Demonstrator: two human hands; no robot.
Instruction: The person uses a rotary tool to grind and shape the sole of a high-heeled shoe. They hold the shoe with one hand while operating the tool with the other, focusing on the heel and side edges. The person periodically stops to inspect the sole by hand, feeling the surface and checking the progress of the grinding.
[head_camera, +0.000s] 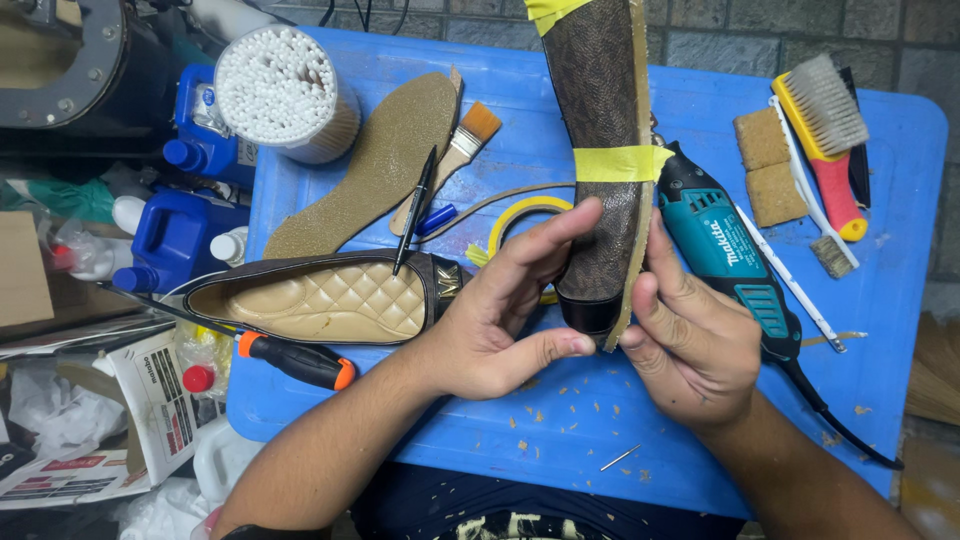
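on the blue plastic table (700, 110), a dark brown patterned flat shoe bound with yellow tape (600, 130) is held upright. the left hand (500, 310) and right hand (690, 340) pinch its heel, seemingly pressing the tan sole edge; next comes firm, even pressure.

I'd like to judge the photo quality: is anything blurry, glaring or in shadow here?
Head view: even, soft light on the blue table, no harsh glare; both hands and the brown shoe look sharp; left-edge clutter sits darker; the table's edges bow slightly, suggesting wide-lens distortion.
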